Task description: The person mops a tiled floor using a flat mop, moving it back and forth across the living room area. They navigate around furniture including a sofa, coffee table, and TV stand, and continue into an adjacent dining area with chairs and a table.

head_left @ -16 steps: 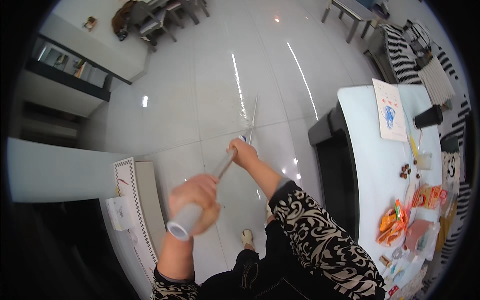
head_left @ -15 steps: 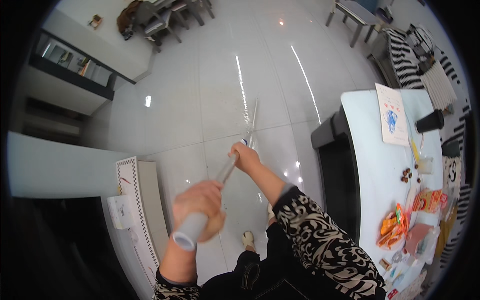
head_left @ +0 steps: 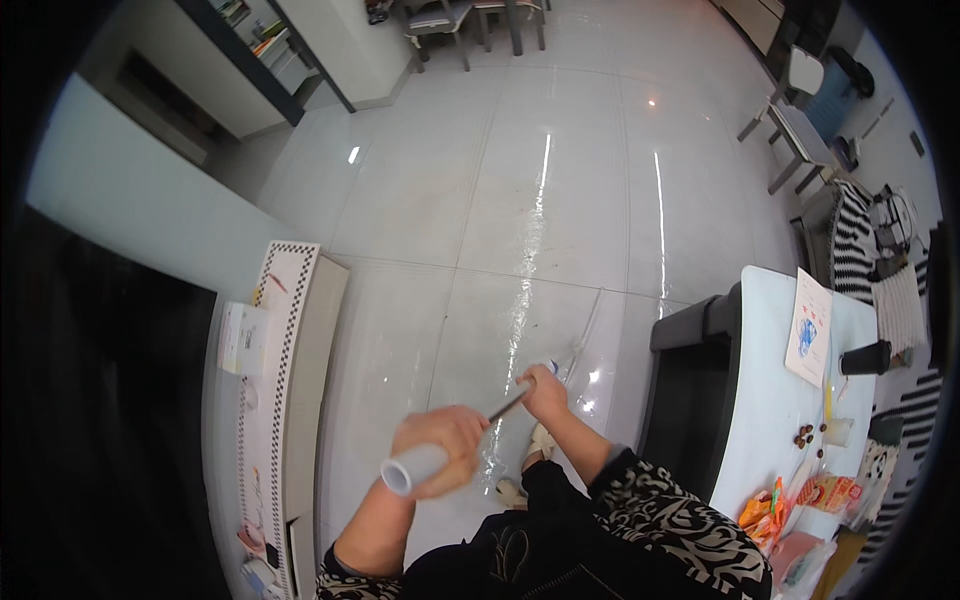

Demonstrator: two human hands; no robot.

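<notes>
A long pole (head_left: 508,403) with a pale grey hollow end slants in front of my body. My left hand (head_left: 443,448) is wrapped round its near, upper end, so the open round tip sticks out below the fist. Farther down the pole, my right hand (head_left: 545,394) grips it with closed fingers, beside a small blue-and-white part. Past the right hand, a thin pale strip reaches out over the glossy tiled floor (head_left: 400,330). Reflections blur the lower end, and I cannot make out its kind.
At the right stands a table (head_left: 755,400) bearing a black cup (head_left: 865,358), a drawn-on sheet (head_left: 808,325) and snack packets (head_left: 765,515). A low cabinet (head_left: 310,400) runs along the left. Chairs (head_left: 440,22) stand at the back, and a bench (head_left: 800,135) at the far right.
My view has turned left, so the room has shifted right and down in it. Both hands keep hold of the pole, whose far end now lies nearer to me and farther right.
</notes>
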